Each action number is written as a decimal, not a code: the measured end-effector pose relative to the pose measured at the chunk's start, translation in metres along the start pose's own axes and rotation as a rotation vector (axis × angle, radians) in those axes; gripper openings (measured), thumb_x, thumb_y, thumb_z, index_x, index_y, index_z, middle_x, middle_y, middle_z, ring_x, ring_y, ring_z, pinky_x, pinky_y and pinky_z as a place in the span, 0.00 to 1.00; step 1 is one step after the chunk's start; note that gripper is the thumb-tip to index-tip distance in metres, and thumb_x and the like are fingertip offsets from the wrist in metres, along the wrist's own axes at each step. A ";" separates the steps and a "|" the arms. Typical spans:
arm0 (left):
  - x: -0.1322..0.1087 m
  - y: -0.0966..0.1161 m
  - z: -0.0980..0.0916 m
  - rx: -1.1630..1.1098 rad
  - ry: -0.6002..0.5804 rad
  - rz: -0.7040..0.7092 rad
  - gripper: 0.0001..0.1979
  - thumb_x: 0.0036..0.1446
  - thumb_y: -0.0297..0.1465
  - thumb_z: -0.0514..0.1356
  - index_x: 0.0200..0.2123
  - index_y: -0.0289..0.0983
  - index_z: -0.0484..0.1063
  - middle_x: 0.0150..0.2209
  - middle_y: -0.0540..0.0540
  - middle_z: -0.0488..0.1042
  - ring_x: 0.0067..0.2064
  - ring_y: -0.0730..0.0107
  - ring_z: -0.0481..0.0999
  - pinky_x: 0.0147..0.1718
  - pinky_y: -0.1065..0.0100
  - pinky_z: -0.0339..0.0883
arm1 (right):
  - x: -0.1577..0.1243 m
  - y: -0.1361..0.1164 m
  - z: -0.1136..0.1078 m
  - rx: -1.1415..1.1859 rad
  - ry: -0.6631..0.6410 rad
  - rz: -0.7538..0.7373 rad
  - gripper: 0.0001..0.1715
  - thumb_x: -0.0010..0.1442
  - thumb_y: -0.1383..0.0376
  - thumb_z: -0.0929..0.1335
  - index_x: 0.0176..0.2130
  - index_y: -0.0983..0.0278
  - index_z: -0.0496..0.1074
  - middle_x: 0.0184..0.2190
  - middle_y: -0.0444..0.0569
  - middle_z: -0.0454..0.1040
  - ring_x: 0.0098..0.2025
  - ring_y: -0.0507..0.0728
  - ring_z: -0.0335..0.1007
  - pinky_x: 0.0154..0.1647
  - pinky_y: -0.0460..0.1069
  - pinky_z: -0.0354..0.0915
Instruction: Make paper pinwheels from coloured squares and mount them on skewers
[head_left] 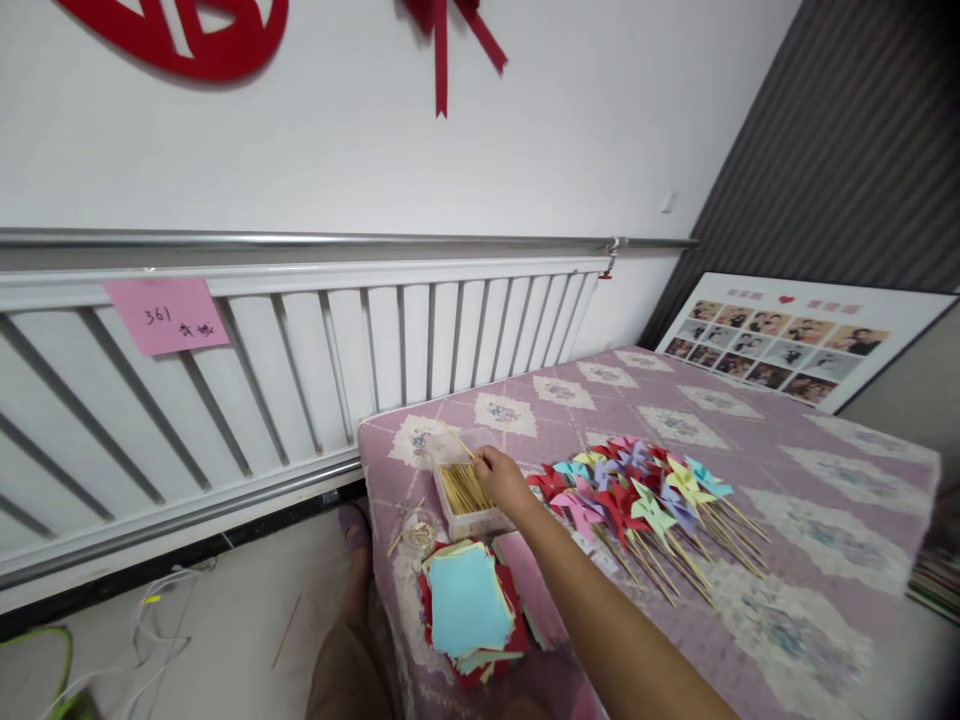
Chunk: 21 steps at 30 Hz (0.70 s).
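Note:
My right hand (498,478) reaches in from the lower right, its fingers closed on a thin wooden stick (455,438) that points up and left. Just below the hand is a clear plastic box (474,524) holding many similar sticks (462,487). Beside it stands a small round clear container (419,532) with small pieces inside, too small to name. A stack of coloured paper squares (469,600), light blue on top, lies in front of the box. Right of my forearm is a pile of finished paper pinwheels (621,508) on sticks. My left hand is out of view.
Everything lies on a bed with a pink patterned cover (780,480). A white radiator (420,330) runs along the wall. A photo board (780,340) leans at the back right. White cables (150,630) and a loose stick (286,632) are on the floor, left of my leg (352,640).

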<state>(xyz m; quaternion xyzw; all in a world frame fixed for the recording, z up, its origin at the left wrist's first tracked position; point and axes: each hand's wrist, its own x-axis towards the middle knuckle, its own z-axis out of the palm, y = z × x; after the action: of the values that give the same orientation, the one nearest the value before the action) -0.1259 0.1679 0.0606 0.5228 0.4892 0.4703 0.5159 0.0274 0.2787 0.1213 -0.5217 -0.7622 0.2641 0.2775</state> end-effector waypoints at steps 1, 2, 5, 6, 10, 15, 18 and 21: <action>-0.006 -0.002 0.009 0.011 0.008 0.003 0.13 0.65 0.36 0.52 0.46 0.40 0.73 0.49 0.45 0.74 0.49 0.58 0.72 0.45 0.56 0.71 | -0.016 -0.002 -0.006 0.050 0.023 -0.005 0.12 0.63 0.65 0.61 0.30 0.63 0.69 0.28 0.43 0.72 0.32 0.53 0.69 0.36 0.47 0.64; -0.015 -0.005 0.021 0.023 0.013 0.004 0.13 0.65 0.36 0.51 0.45 0.40 0.73 0.48 0.46 0.74 0.50 0.56 0.72 0.44 0.56 0.71 | -0.034 -0.003 -0.011 0.097 0.045 -0.003 0.14 0.63 0.63 0.60 0.28 0.63 0.67 0.25 0.42 0.70 0.30 0.53 0.67 0.32 0.46 0.62; -0.054 -0.024 0.069 0.059 0.009 -0.003 0.12 0.63 0.39 0.55 0.46 0.43 0.73 0.51 0.44 0.72 0.47 0.63 0.73 0.45 0.60 0.71 | -0.093 0.001 -0.024 0.208 0.092 0.029 0.18 0.63 0.56 0.58 0.25 0.61 0.62 0.19 0.39 0.62 0.23 0.52 0.59 0.24 0.46 0.57; -0.069 -0.033 0.086 0.074 0.000 -0.006 0.14 0.63 0.38 0.55 0.47 0.39 0.71 0.50 0.42 0.72 0.46 0.64 0.73 0.45 0.57 0.71 | -0.112 0.003 -0.028 0.234 0.103 0.044 0.18 0.63 0.55 0.58 0.25 0.60 0.62 0.18 0.38 0.59 0.21 0.52 0.56 0.23 0.46 0.55; -0.113 -0.070 0.141 0.150 -0.024 -0.048 0.03 0.50 0.32 0.64 0.31 0.42 0.77 0.34 0.43 0.77 0.39 0.56 0.74 0.40 0.57 0.66 | -0.179 0.016 -0.037 0.509 0.121 0.188 0.17 0.61 0.53 0.62 0.26 0.60 0.62 0.17 0.36 0.52 0.20 0.51 0.46 0.19 0.45 0.48; -0.123 -0.103 0.172 0.252 0.147 -0.061 0.10 0.45 0.29 0.61 0.33 0.38 0.78 0.35 0.39 0.78 0.40 0.53 0.74 0.42 0.57 0.64 | -0.234 0.019 -0.047 0.681 0.130 0.248 0.20 0.58 0.50 0.65 0.25 0.60 0.62 0.19 0.36 0.50 0.21 0.49 0.43 0.19 0.44 0.44; -0.121 -0.104 0.174 0.161 0.171 -0.096 0.12 0.47 0.31 0.59 0.36 0.36 0.78 0.36 0.39 0.78 0.39 0.55 0.75 0.42 0.59 0.64 | -0.258 0.015 -0.054 0.756 0.084 0.278 0.22 0.59 0.47 0.65 0.26 0.61 0.63 0.19 0.36 0.50 0.20 0.49 0.41 0.18 0.44 0.43; -0.122 -0.091 0.166 0.114 0.178 -0.168 0.12 0.48 0.33 0.59 0.34 0.35 0.78 0.31 0.42 0.78 0.34 0.58 0.74 0.37 0.61 0.64 | -0.278 0.018 -0.059 0.805 0.067 0.305 0.23 0.59 0.46 0.65 0.26 0.61 0.63 0.18 0.36 0.52 0.19 0.48 0.42 0.18 0.44 0.44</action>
<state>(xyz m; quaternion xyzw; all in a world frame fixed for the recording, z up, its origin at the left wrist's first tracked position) 0.0275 0.0317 -0.0330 0.4648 0.6010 0.4412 0.4776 0.1639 0.0296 0.1097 -0.4869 -0.5030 0.5615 0.4412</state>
